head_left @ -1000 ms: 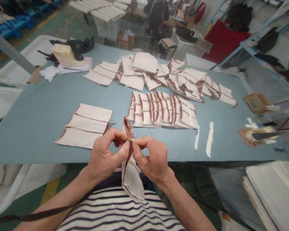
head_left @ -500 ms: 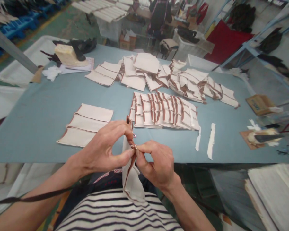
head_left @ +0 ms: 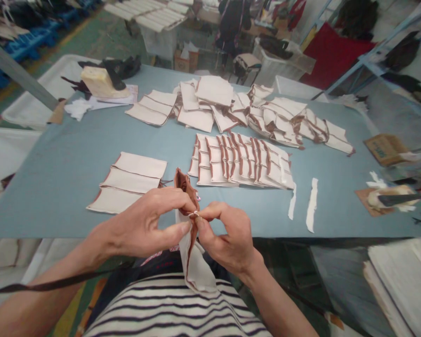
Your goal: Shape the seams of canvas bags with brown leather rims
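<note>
Between my hands, over my lap at the table's front edge, hangs a cream fabric piece [head_left: 198, 267] with brown edging. My left hand [head_left: 150, 220] grips its edge between thumb and fingers. With thumb and forefinger, my right hand [head_left: 226, 238] pinches the same edge from the right, at a small white bit I cannot make out. Above the pinch, the piece's brown inner side gapes apart. Beyond my left hand a flat cream panel [head_left: 133, 175] with brown seams lies on the table. An overlapping row of similar panels [head_left: 242, 161] lies just past my hands.
A loose heap of cream pieces [head_left: 214, 93] covers the back of the blue-grey table [head_left: 66, 187]. White strips [head_left: 312, 206] lie at the right. A cardboard box [head_left: 384, 149] stands at the right edge, a yellowish block [head_left: 100, 82] at the back left.
The top of the held piece has opened wider, showing more of its brown inside. Both hands stay near the same spot, still pinching. The view has shifted slightly.
</note>
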The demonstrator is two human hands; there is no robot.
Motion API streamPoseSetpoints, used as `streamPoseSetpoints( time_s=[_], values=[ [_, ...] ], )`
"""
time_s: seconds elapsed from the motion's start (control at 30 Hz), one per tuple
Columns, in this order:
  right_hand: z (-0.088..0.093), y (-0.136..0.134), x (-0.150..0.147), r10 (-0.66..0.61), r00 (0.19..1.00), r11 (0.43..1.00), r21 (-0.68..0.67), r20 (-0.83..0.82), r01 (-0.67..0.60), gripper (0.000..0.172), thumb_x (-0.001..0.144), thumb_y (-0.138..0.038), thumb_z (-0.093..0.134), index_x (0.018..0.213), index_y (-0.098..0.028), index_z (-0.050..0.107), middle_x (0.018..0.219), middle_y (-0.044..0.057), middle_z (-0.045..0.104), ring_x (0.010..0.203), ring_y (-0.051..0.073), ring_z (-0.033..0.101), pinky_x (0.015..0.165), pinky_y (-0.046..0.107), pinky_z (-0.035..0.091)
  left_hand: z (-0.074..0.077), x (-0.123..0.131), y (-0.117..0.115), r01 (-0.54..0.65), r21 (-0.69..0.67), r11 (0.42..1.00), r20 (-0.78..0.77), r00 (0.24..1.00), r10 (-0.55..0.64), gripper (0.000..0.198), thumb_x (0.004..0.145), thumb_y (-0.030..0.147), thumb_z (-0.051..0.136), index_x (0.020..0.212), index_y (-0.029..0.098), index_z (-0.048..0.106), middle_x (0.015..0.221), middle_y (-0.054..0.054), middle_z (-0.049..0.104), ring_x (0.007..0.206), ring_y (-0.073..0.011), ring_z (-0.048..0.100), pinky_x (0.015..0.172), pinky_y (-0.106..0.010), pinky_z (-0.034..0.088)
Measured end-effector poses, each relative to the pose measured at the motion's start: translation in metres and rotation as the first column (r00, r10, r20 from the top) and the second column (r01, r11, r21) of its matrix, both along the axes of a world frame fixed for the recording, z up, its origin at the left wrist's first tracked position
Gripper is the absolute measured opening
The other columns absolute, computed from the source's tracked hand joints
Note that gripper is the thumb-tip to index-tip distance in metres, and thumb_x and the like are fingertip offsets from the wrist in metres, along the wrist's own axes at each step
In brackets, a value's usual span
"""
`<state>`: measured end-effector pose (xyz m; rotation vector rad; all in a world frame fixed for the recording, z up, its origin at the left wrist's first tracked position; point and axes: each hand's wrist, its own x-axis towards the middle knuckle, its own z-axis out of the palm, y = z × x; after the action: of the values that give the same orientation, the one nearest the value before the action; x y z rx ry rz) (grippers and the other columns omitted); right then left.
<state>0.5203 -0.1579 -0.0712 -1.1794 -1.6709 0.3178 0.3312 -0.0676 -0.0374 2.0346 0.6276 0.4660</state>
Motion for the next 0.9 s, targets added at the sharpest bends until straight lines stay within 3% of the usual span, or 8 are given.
streamPoseSetpoints(
  time_s=[0.1, 0.2, 0.3, 0.4, 0.63, 0.73, 0.83, 0.9],
  values=[
    [0.007, 0.003, 0.0, 0.014, 0.999, 0.996, -0.089, -0.043, -0.017, 0.016, 0.098, -0.015, 0.064, 0.084, -0.023, 0.066, 0.072, -0.001, 0.078, 0.062, 0.013, 0.073, 0.061, 0.023, 0.056, 0.012, 0.001, -0.003, -0.078, 0.0, 0.997, -0.003, 0.997, 0.078, 0.014, 0.085, 0.028, 0.063, 0.083, 0.022, 0.075, 0.079, 0.0, 0.077, 0.072, -0.0191, 0.069, 0.071, -0.025, 0.051],
    [0.012, 0.005, 0.0, 0.041, 0.996, 0.989, -0.137, -0.079, -0.052, 0.016, 0.097, -0.017, 0.064, 0.082, -0.023, 0.064, 0.072, -0.001, 0.077, 0.061, 0.012, 0.071, 0.061, 0.022, 0.057, 0.019, 0.001, -0.002, -0.071, -0.06, 0.996, 0.006, 0.997, 0.072, 0.013, 0.085, 0.027, 0.066, 0.081, 0.022, 0.077, 0.075, 0.001, 0.077, 0.068, -0.0176, 0.068, 0.068, -0.023, 0.051],
    [0.015, 0.007, -0.001, 0.066, 0.991, 0.979, -0.187, -0.113, -0.086, 0.016, 0.097, -0.018, 0.064, 0.082, -0.023, 0.063, 0.072, -0.002, 0.077, 0.06, 0.011, 0.07, 0.06, 0.021, 0.056, 0.019, -0.001, 0.001, -0.087, -0.168, 0.982, 0.007, 0.996, 0.089, 0.01, 0.083, 0.029, 0.074, 0.078, 0.023, 0.08, 0.073, 0.002, 0.078, 0.068, -0.0169, 0.068, 0.067, -0.02, 0.052],
    [0.015, 0.009, -0.002, 0.092, 0.982, 0.961, -0.244, -0.164, -0.13, 0.014, 0.095, -0.018, 0.065, 0.083, -0.023, 0.062, 0.074, -0.002, 0.076, 0.062, 0.011, 0.07, 0.061, 0.021, 0.056, 0.015, -0.004, 0.003, -0.119, -0.267, 0.956, -0.002, 0.992, 0.123, 0.021, 0.086, 0.037, 0.078, 0.071, 0.023, 0.08, 0.067, 0.001, 0.075, 0.063, -0.017, 0.064, 0.064, -0.021, 0.053],
    [0.014, 0.017, -0.002, 0.028, 0.914, 0.824, -0.508, -0.404, -0.25, 0.012, 0.097, -0.032, 0.069, 0.096, -0.022, 0.062, 0.073, -0.004, 0.07, 0.061, 0.012, 0.067, 0.054, 0.021, 0.05, 0.009, -0.008, 0.004, -0.188, -0.267, 0.945, -0.053, 0.982, 0.181, 0.03, 0.092, 0.044, 0.074, 0.074, 0.023, 0.084, 0.068, -0.003, 0.076, 0.063, -0.0199, 0.064, 0.064, -0.025, 0.054],
    [0.015, 0.022, 0.0, 0.051, 0.91, 0.848, -0.464, -0.412, -0.258, 0.01, 0.096, -0.031, 0.068, 0.098, -0.022, 0.064, 0.077, -0.002, 0.072, 0.065, 0.013, 0.069, 0.057, 0.022, 0.051, 0.01, -0.007, 0.003, -0.218, -0.243, 0.945, -0.026, 0.975, 0.219, 0.031, 0.092, 0.044, 0.072, 0.071, 0.022, 0.08, 0.066, -0.002, 0.073, 0.063, -0.0186, 0.062, 0.061, -0.023, 0.051],
    [0.019, 0.024, 0.002, 0.024, 0.926, 0.899, -0.397, -0.377, -0.185, 0.007, 0.094, -0.028, 0.066, 0.097, -0.022, 0.065, 0.08, -0.002, 0.073, 0.069, 0.013, 0.069, 0.065, 0.025, 0.055, 0.012, -0.009, 0.003, -0.269, -0.2, 0.942, -0.006, 0.962, 0.273, 0.027, 0.09, 0.04, 0.07, 0.073, 0.022, 0.081, 0.066, -0.001, 0.073, 0.061, -0.0171, 0.062, 0.058, -0.021, 0.049],
    [0.02, 0.021, 0.0, -0.007, 0.953, 0.9, -0.417, -0.304, -0.127, 0.008, 0.094, -0.03, 0.068, 0.094, -0.022, 0.065, 0.08, -0.001, 0.073, 0.072, 0.015, 0.069, 0.07, 0.027, 0.055, 0.013, -0.01, 0.001, -0.322, -0.162, 0.933, -0.001, 0.945, 0.326, 0.026, 0.09, 0.039, 0.07, 0.076, 0.021, 0.082, 0.066, -0.001, 0.074, 0.059, -0.0167, 0.062, 0.056, -0.021, 0.047]
  ],
)
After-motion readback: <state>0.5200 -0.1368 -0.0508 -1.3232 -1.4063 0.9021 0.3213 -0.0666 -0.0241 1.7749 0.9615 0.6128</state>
